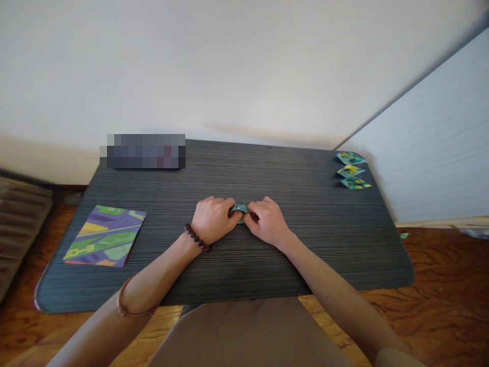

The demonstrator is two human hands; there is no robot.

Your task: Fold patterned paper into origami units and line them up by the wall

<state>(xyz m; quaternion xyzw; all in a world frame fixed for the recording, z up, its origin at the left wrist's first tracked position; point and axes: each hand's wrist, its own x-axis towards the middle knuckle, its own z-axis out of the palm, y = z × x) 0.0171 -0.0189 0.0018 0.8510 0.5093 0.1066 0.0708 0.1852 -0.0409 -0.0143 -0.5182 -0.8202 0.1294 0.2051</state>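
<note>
Between my two hands is a small piece of folded green-blue patterned paper (240,208), held just above the middle of the dark table. My left hand (214,216), with a dark bead bracelet at the wrist, pinches its left end. The right end is gripped by my right hand (268,220), thumb and fingers curled in. Much of the paper is hidden behind the fingers. At the far right lie three folded paper shapes (350,171) in green-blue and yellow, in a column, pointed at their ends.
A stack of square patterned paper (107,237) in purple, green and orange lies at the table's left. A blurred-out box-like object (145,152) stands at the back left. The dark striped table (244,270) has rounded corners and meets a white wall behind.
</note>
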